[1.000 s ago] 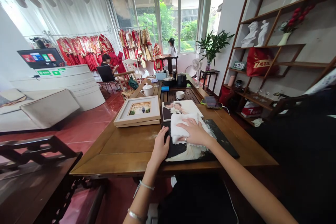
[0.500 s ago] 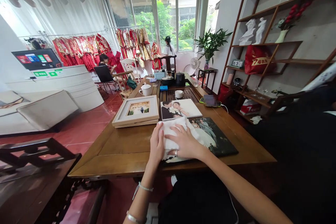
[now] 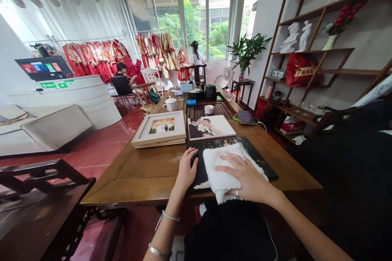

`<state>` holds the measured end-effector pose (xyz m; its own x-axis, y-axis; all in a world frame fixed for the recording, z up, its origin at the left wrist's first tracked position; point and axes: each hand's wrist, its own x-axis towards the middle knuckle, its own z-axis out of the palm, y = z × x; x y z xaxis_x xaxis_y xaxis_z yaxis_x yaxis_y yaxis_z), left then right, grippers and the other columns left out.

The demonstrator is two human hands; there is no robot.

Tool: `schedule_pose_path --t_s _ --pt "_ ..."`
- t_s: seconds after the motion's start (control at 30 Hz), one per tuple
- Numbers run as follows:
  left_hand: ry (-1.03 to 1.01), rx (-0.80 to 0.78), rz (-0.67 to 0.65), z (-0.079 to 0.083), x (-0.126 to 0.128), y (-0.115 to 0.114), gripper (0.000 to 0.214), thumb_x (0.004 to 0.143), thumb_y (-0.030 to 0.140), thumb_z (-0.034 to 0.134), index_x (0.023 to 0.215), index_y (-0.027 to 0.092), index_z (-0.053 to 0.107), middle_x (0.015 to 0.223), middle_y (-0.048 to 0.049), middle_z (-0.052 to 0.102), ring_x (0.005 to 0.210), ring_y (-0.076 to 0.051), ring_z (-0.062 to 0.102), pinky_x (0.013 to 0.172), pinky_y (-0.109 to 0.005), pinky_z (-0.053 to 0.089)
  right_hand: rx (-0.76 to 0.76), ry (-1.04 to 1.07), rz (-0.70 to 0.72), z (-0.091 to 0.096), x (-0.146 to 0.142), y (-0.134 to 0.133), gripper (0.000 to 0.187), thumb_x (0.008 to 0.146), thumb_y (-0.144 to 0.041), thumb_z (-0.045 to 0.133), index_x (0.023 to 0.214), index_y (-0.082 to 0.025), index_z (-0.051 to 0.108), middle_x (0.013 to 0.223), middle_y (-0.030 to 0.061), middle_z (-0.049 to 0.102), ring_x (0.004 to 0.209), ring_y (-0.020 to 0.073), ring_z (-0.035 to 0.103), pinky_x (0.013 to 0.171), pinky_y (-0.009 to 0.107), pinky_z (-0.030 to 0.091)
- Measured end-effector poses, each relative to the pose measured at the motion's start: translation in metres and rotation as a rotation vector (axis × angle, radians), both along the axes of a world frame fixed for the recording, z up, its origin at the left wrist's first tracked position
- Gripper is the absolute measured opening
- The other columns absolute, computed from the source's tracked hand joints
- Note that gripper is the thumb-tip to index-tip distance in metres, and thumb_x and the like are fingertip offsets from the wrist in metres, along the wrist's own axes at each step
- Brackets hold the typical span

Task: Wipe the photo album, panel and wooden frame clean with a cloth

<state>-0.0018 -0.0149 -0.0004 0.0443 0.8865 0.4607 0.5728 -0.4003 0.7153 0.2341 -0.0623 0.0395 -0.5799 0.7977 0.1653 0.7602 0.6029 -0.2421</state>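
A dark wedding photo panel (image 3: 260, 167) lies flat at the near edge of the wooden table. On top of it is a white cloth (image 3: 214, 163), covering much of the couple in the picture. My right hand (image 3: 245, 175), fingers spread, presses on the cloth and holds it; one cloth corner hangs past the panel's near edge. At the panel's left edge, my left hand (image 3: 187, 170) grips its side, fingers along the rim and thumb toward the surface. Just beyond lie a lighter wedding photo panel (image 3: 223, 125) and a framed photo (image 3: 137, 133) stacked on another frame.
Farther along the table (image 3: 128, 179) are a white lidded cup (image 3: 170, 104), a small white cup (image 3: 209, 109), a blue box (image 3: 191, 102) and a phone (image 3: 247, 117) with a cable. A wooden chair (image 3: 36, 195) stands left, shelves (image 3: 306, 53) right. Two people are in the background.
My right hand has slid the cloth rightward and nearer over the panel, baring its left part. My left hand has come off the cloth onto the panel's left edge.
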Motion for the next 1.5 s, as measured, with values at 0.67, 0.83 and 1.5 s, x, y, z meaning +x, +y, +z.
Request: schedule_pose_path --t_s 0.67,0.83,1.5 --pt "0.024 -0.003 0.021 -0.013 -0.006 0.009 0.036 0.085 0.019 0.047 0.120 0.014 0.055 0.129 -0.0165 0.056 0.124 -0.025 0.051 0.109 -0.047 0.036 0.086 -0.076 -0.296 -0.009 0.041 0.089 0.057 0.078 -0.058 0.056 0.130 -0.034 0.051 0.144 0.0075 0.042 0.131 0.0347 0.032 0.098 0.059 0.032" --pt "0.033 0.000 0.026 -0.013 -0.005 0.009 0.036 0.086 0.019 0.045 0.120 0.013 0.055 0.130 -0.0175 0.055 0.125 -0.026 0.050 0.109 -0.047 0.036 0.099 -0.063 -0.234 -0.016 0.054 0.047 0.058 0.077 -0.058 0.059 0.130 -0.036 0.050 0.145 0.0079 0.041 0.132 0.0364 0.032 0.096 0.060 0.033" --pt "0.013 0.018 -0.003 -0.017 -0.008 0.012 0.034 0.086 0.020 0.047 0.119 0.018 0.057 0.130 -0.0126 0.057 0.126 -0.023 0.050 0.110 -0.046 0.035 -0.033 -0.080 -0.305 0.003 0.049 0.111 0.062 0.076 -0.059 0.056 0.132 -0.033 0.049 0.144 0.0080 0.042 0.130 0.0385 0.032 0.094 0.064 0.033"
